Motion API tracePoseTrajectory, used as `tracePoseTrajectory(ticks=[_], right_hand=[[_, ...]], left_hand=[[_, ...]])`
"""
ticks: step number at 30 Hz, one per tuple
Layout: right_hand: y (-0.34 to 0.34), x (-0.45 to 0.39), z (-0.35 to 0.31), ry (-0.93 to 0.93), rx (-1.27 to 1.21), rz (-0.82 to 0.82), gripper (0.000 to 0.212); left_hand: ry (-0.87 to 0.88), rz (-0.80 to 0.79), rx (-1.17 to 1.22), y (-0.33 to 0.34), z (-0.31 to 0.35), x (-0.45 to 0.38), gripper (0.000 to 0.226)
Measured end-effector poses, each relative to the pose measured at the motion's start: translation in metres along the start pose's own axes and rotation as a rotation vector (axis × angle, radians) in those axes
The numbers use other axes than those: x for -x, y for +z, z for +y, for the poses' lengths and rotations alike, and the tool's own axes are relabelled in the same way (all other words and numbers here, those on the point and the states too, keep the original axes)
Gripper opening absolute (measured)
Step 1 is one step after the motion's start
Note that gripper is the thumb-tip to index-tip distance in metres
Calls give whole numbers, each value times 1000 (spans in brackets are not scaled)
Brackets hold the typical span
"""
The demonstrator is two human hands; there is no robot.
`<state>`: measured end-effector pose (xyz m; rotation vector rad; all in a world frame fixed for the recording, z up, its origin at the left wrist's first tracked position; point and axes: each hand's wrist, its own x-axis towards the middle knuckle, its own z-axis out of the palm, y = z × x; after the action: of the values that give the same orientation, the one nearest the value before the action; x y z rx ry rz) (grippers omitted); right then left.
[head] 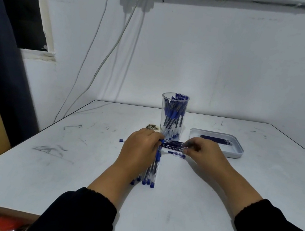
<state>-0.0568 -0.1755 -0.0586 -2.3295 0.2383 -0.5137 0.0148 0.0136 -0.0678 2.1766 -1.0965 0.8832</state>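
You hold the bundle of refills (173, 145) crosswise, just in front of the clear cup (172, 118). Your left hand (141, 149) curls round one end and your right hand (203, 153) pinches the other, fingers bent tight. Nearer you than the cup, a row of capped pens (154, 171) lies beneath your left hand, and right of the cup sits the white tray (237, 156).

Single head view, wide-angle.
Above near edge of table (183, 208), facing forward and down across it to wall (232, 68) behind; close.
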Motion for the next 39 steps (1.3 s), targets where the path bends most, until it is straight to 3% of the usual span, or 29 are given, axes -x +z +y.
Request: tracePoseTrajectory(ticks=[7, 18, 22, 27, 32, 39], right_hand=[[0, 1, 1, -57, 259, -130, 13], [1, 0, 5, -75, 266, -98, 12], [0, 2, 5, -77, 170, -22, 20], [3, -2, 2, -308, 173, 139, 13], [12, -2, 1, -454, 224, 158, 10], [-1, -13, 15, -337, 196, 197, 8]], left_hand=[[1, -8, -6, 1, -1, 1, 19], [-1, -21, -12, 0, 0, 1, 18], [5, -20, -10, 1, 1, 1, 18], [64, -27, 5, 5, -2, 1, 17], [114, -35, 13, 7, -2, 2, 16], [28, 42, -87, 3, -5, 0, 25]])
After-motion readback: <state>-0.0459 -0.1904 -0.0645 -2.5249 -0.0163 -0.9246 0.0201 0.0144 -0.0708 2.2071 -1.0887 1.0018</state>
